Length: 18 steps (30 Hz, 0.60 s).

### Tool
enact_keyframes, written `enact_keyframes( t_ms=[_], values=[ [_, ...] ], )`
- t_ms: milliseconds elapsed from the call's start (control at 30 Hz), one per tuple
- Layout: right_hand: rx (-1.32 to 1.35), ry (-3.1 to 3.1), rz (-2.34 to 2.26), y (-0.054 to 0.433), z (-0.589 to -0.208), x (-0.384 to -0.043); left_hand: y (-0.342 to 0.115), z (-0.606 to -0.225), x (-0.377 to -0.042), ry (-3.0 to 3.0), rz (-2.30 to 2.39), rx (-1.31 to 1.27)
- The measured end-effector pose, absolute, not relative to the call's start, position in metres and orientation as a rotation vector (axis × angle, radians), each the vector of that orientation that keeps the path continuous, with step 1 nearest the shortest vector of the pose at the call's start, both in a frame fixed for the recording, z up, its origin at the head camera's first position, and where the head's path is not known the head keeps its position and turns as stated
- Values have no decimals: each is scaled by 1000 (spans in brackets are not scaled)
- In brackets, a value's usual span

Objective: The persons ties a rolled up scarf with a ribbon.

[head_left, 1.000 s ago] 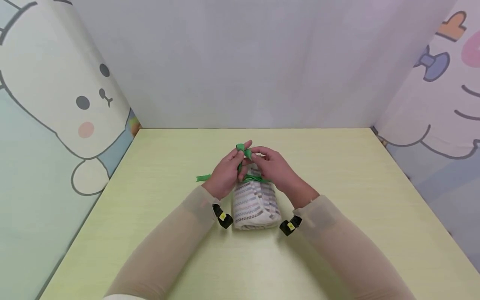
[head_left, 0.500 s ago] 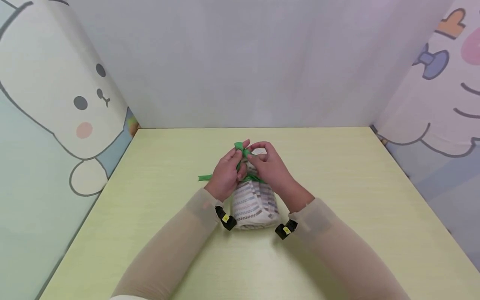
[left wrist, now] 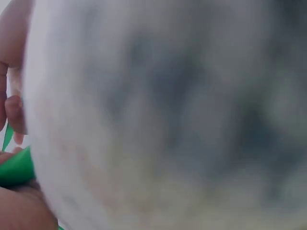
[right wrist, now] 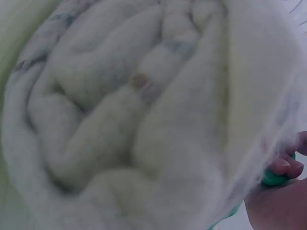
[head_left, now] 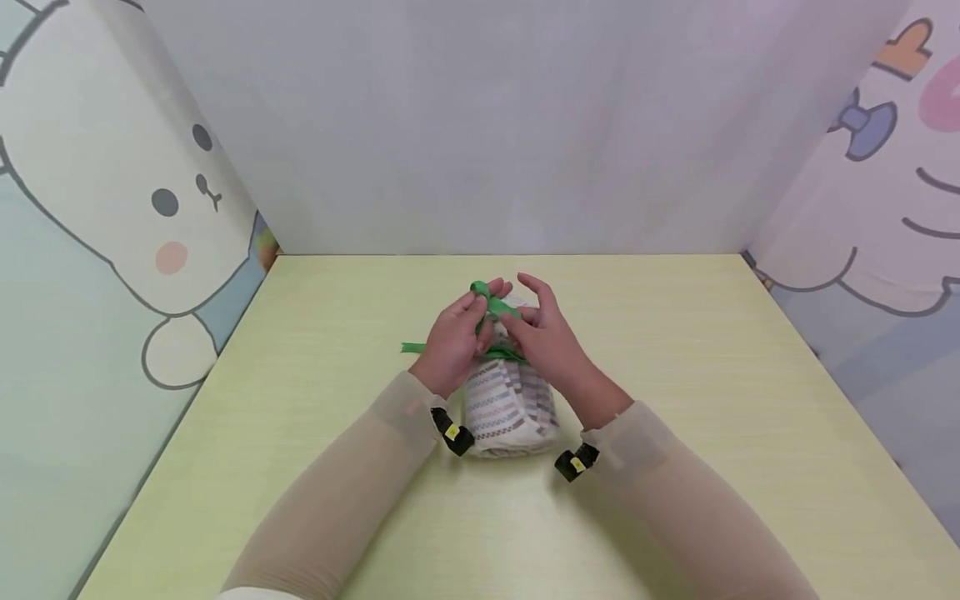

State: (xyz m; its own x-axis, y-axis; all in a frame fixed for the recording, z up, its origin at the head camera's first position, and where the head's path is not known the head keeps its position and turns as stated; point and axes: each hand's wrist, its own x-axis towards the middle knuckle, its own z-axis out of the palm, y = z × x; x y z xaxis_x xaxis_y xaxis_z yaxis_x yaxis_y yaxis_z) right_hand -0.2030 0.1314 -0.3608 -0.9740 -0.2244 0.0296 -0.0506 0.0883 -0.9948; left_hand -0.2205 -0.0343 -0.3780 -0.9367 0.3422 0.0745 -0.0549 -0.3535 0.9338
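Observation:
A rolled towel [head_left: 495, 408], white with grey and brown patterned stripes, lies on the table with a green ribbon [head_left: 504, 308] around its middle. Above the towel my left hand [head_left: 452, 337] pinches a loop of the ribbon between thumb and fingers. My right hand [head_left: 551, 342] pinches another stretch of it just to the right, its index finger raised. One ribbon tail sticks out left of the left hand. The towel's blurred surface [left wrist: 158, 115] fills most of the left wrist view. Its coiled end [right wrist: 115, 105] fills the right wrist view, with fingers at the right edge.
The pale yellow-green table [head_left: 675, 350] extends around the towel. A plain light curtain [head_left: 487, 125] stands behind it, with cartoon-printed panels [head_left: 97, 208] on both sides. Black wrist cameras [head_left: 576, 462] hang near the towel's near end.
My right hand has drawn a longer stretch of ribbon to the right, and its index finger has lifted. The left hand stays almost in place, and the towel barely moves.

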Motion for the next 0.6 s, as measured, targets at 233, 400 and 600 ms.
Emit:
enact_keyframes(
  t_ms=[233, 400, 600],
  values=[
    [-519, 2373, -1860, 143, -368, -205, -36, -378, -220, 2052, 2168, 347],
    [-680, 2710, -1590, 150, -373, -206, -35, -379, -214, 2473, 1790, 418],
    [-744, 2873, -1378, 150, -376, -209, -38, -377, -207, 2643, 1554, 544]
  ],
)
